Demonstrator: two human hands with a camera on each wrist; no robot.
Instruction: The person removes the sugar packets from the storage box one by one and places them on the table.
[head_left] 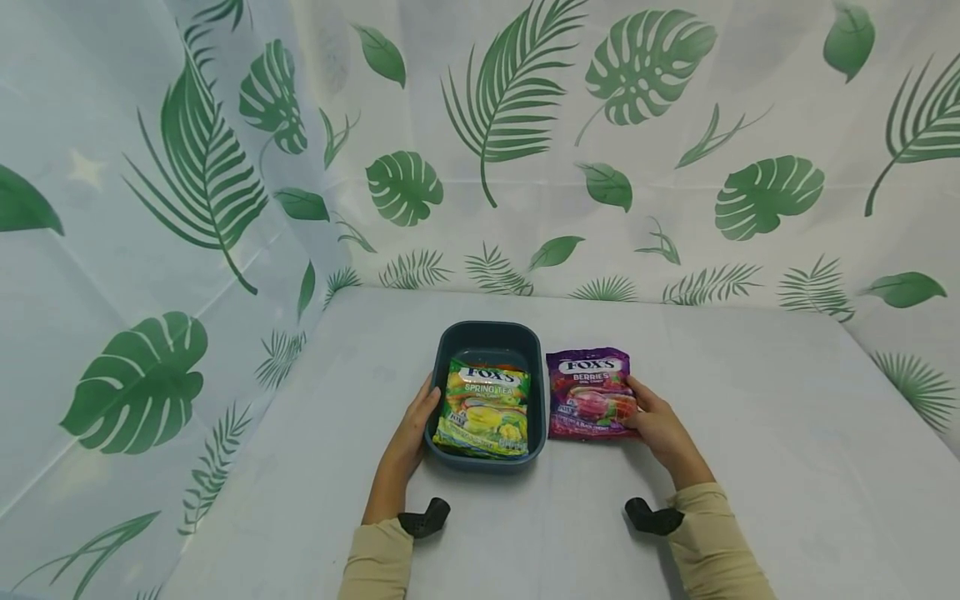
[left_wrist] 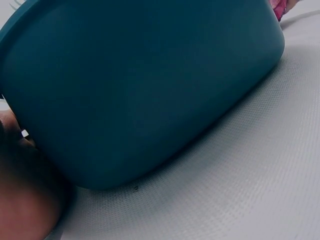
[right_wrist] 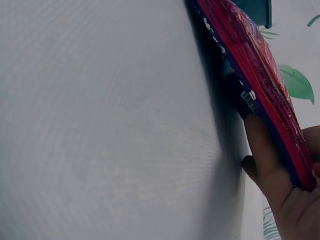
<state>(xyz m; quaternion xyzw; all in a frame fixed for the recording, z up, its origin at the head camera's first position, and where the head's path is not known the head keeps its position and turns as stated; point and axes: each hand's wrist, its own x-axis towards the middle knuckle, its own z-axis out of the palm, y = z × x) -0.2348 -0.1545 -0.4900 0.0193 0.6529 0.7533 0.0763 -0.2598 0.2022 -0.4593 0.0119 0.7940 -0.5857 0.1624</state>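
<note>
A dark teal plastic tub [head_left: 487, 333] stands on the white table, holding a green-yellow bag of Fox's Spring Tea candy [head_left: 483, 412]. My left hand [head_left: 412, 425] holds the tub by its left side, thumb at the rim; most of its fingers are hidden. Right of the tub is a purple bag of Fox's Berries candy [head_left: 588, 396], label up. My right hand [head_left: 663, 429] pinches that bag's right edge. In the right wrist view, the candy bag [right_wrist: 265, 70] is tilted, with fingers on both its faces and the near edge off the table.
A white cloth covers the table [head_left: 750, 400]. Behind and to the left hangs a white curtain [head_left: 525, 225] with green leaf prints. Black camera mounts [head_left: 426, 518] sit at both wrists, above beige sleeves [head_left: 378, 558].
</note>
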